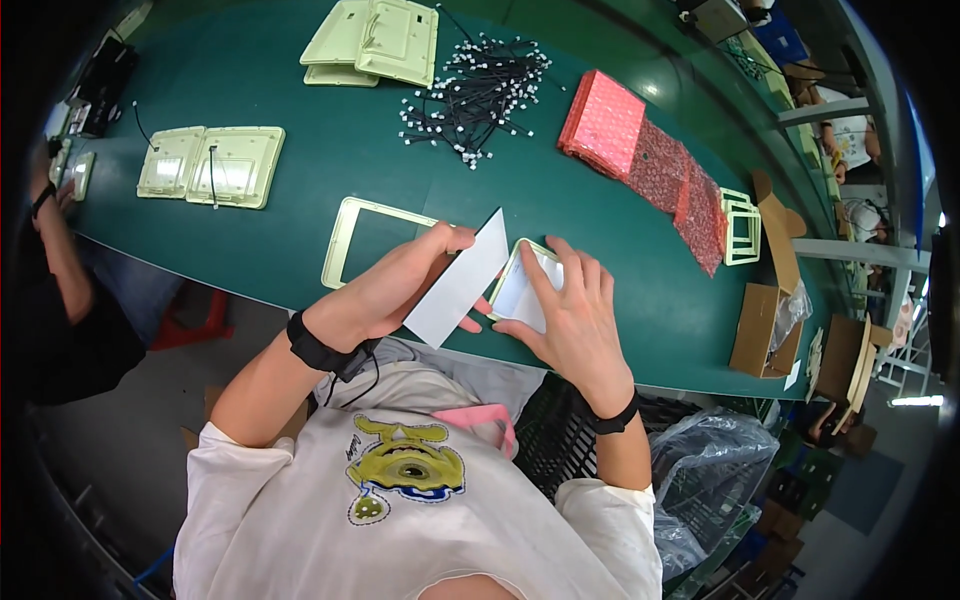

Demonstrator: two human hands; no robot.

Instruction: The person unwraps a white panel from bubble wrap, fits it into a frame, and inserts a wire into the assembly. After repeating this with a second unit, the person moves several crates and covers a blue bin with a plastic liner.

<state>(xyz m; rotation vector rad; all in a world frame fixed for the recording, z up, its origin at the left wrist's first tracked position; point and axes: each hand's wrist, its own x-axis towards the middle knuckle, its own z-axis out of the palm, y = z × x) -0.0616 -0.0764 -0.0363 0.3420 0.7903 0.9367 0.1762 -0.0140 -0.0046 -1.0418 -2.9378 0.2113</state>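
Observation:
My left hand [392, 278] grips a thin white rectangular panel [462, 282], held tilted on its edge above the front of the table. Right beside it, my right hand [582, 325] has its thumb and fingers around a small pale green frame [506, 275]. A white sheet or panel [520, 298] lies inside that frame, partly covered by my right fingers. Some left fingertips show behind the tilted panel, close to the frame. Another pale green frame [336, 242] rests on the table beyond my left hand, its right part hidden by that hand.
Black cables with white connectors [480, 95] lie heaped at the back. Pale green covers [402, 42] are stacked behind; two more [245, 165] lie left. Red bubble wrap [605, 120], frames [741, 228] and a cardboard box [756, 330] stand right. Another person's arm [62, 250] is far left.

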